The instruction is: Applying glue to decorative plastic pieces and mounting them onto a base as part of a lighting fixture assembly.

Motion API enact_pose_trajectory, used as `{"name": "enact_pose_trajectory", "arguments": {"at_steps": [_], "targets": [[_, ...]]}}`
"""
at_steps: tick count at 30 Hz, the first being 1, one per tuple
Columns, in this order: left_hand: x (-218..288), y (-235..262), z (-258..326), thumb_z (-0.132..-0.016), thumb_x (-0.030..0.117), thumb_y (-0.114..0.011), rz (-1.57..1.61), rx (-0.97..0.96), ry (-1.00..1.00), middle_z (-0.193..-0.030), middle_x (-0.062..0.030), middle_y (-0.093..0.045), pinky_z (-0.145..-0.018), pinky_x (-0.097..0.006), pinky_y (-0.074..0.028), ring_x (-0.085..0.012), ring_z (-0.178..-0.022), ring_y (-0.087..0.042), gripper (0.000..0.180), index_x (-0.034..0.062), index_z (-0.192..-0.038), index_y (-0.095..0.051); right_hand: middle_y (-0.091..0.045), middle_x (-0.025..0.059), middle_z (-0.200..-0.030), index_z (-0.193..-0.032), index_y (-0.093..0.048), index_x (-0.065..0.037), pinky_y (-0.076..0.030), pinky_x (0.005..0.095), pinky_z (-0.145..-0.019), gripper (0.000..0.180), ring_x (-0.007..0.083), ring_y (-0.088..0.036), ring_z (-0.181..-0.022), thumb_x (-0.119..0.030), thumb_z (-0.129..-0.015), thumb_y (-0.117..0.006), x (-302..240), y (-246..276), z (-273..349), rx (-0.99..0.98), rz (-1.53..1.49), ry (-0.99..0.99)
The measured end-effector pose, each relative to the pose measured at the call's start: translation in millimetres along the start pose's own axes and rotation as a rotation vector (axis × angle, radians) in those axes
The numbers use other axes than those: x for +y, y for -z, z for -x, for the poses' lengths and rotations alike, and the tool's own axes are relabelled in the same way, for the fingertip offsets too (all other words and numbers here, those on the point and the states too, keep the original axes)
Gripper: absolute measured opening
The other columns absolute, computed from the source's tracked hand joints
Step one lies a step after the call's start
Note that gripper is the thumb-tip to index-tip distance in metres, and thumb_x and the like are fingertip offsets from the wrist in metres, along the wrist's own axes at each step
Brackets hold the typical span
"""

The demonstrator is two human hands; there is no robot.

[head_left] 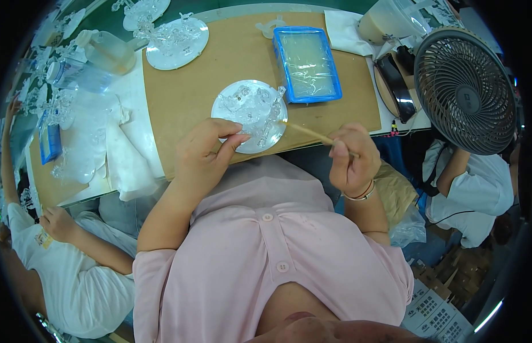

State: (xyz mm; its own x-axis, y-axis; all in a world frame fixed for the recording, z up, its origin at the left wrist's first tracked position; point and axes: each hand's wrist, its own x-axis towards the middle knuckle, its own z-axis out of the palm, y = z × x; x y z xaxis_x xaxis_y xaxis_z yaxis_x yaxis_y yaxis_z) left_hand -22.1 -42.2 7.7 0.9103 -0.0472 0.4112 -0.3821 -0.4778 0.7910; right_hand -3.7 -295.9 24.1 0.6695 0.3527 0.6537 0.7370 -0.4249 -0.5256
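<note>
Person's L hand (206,150) sits at the near edge of a round clear disc (250,114) on the brown work board (186,91), thumb and forefinger curled and pinched at the disc's rim, other fingers folded; it seems to steady the disc rather than lift it. R hand (350,159) is closed round a thin wooden stick (307,132), held like a pen, tip reaching in to the small clear glass figures (260,108) standing on the disc, touching or just beside a tall upright piece at the disc's right side. Can't tell for sure whether the tip carries glue; too small to see. Step in hand, as I judge it: fixing or dabbing at a figure on the disc w/ the stick while the other hand holds the base still. Next move prob. calls for a light, steady touch at the joint, disc kept flat, no sideways push, since the glass bits look fragile and could tip. Just beyond the disc lies a blue tray (307,64) w/ pale contents under clear film. A second disc w/ figures (175,38) sits farther back left, plastic bottles (91,63) near it. A grey fan (465,91) stands at right. Two co-workers in white sit either side; one's hand (59,223) rests lower left, well apart from the work.
</note>
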Motion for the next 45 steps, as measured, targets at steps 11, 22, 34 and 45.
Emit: {"name": "enact_pose_trajectory", "arguments": {"at_steps": [11,22,34,45], "targets": [[-2.5,-12.9,4.3,-0.073,-0.004,-0.077,0.035,-0.019,-0.076,-0.085,-0.0092,-0.067,-0.068,-0.029,-0.052,-0.0209,-0.079,-0.067,0.02,0.002,-0.086,-0.063,-0.062,0.0123,-0.071,-0.086,-0.052,0.0,-0.05,0.0385,-0.064,0.001,0.0264,-0.057,-0.059,0.001,-0.086,-0.052,-6.7,5.1,3.8,-0.046,0.079,0.024],[-1.9,4.1,-11.1,-0.074,-0.002,-0.075,0.102,-0.196,-0.006,-0.087,-0.0092,-0.069,-0.071,-0.029,-0.052,-0.0201,-0.08,-0.066,0.016,0.0012,-0.087,-0.066,-0.063,0.0119,-0.074,-0.083,-0.051,-0.002,-0.051,0.0387,-0.065,0.002,0.026,-0.056,-0.058,0.0,-0.083,-0.051,-23.3,-13.2,9.6,-0.178,-0.119,0.127],[18.8,14.6,-56.6,-0.08,-0.002,-0.064,-0.176,-0.235,-0.323,-0.115,-0.0095,-0.063,-0.083,-0.034,-0.05,-0.027,-0.1,-0.063,0.035,0.0074,-0.114,-0.063,-0.062,0.0123,-0.074,-0.087,-0.053,0.0,-0.051,0.0406,-0.066,0.006,0.0268,-0.058,-0.059,0.005,-0.083,-0.052,-6.4,-9.8,4.7,-0.043,-0.014,0.063],[23.8,16.0,-98.0,-0.078,0.012,-0.055,-0.491,-0.599,-0.757,-0.113,-0.0086,-0.063,-0.092,-0.038,-0.049,-0.0271,-0.104,-0.061,0.032,0.0062,-0.109,-0.061,-0.063,0.0127,-0.074,-0.089,-0.053,0.0,-0.051,0.0407,-0.069,0.005,0.0267,-0.058,-0.062,0.003,-0.084,-0.052,-4.0,9.7,7.3,-0.033,0.017,0.109]]}}
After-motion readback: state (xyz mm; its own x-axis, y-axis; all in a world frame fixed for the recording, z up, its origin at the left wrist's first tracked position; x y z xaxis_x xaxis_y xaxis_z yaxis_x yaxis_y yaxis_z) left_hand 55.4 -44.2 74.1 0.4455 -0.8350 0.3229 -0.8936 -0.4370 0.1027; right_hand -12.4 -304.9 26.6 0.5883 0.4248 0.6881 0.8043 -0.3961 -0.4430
